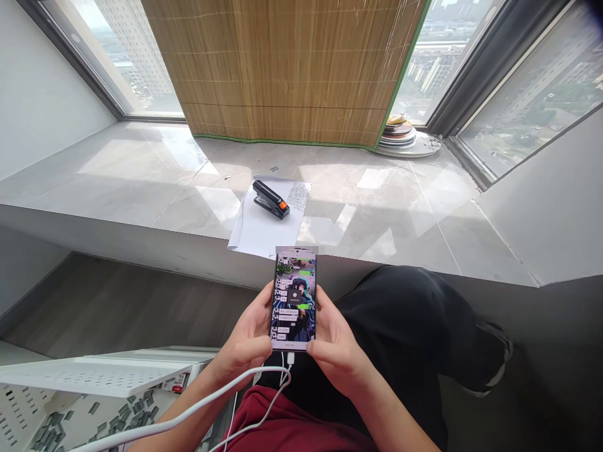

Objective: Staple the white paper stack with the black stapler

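Note:
A smartphone is held upright over my lap, its lit screen showing a chat over a cartoon picture. My left hand grips its left edge, the thumb at the lower corner. On the opposite edge, my right hand is closed around it, thumb on the bottom of the screen. A white cable is plugged into the phone's lower end. Beyond the phone, a black stapler with an orange piece lies on white paper sheets on the tiled sill; neither hand touches it.
Staple strips lie behind the paper on the window sill. A stack of plates stands at the back right beside a hanging bamboo blind. At lower left, a white perforated basket stands near many grey staple pieces.

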`<state>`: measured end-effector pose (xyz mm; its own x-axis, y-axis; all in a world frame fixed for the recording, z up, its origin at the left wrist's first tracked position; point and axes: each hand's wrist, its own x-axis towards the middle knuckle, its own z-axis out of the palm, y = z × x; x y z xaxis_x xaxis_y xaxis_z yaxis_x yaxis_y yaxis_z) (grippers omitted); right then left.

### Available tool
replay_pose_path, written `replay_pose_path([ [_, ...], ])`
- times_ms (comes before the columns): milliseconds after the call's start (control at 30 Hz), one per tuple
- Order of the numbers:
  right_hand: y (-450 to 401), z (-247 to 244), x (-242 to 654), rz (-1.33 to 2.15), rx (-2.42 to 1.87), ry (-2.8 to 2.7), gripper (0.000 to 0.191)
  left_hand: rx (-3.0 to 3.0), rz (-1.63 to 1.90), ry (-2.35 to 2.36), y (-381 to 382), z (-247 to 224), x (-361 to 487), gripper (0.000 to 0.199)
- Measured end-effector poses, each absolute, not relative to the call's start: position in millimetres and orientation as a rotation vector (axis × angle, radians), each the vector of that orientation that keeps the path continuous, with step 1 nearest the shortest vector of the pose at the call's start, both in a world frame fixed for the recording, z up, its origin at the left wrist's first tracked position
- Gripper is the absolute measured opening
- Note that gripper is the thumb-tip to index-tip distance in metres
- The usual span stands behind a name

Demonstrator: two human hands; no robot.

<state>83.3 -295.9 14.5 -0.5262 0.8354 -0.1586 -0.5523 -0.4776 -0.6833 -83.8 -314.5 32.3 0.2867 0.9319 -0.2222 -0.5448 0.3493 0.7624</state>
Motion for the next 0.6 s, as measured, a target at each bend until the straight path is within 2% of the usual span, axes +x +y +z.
replay_pose_path([
  [233, -297, 12, 83, 2.068, -0.601, -0.727, 0.080, 0.607, 1.065, 0.752, -316, 32, -85, 0.095],
  [467, -299, 12, 79, 1.955, -0.741, -0.714, 0.059, 0.578, 1.106, 0.765, -318, 29, -83, 0.082],
  [600, -305, 8, 72, 1.856, -0.831, -0.726, 0.058, 0.589, 1.091, 0.759, -320, 27, -82, 0.081],
])
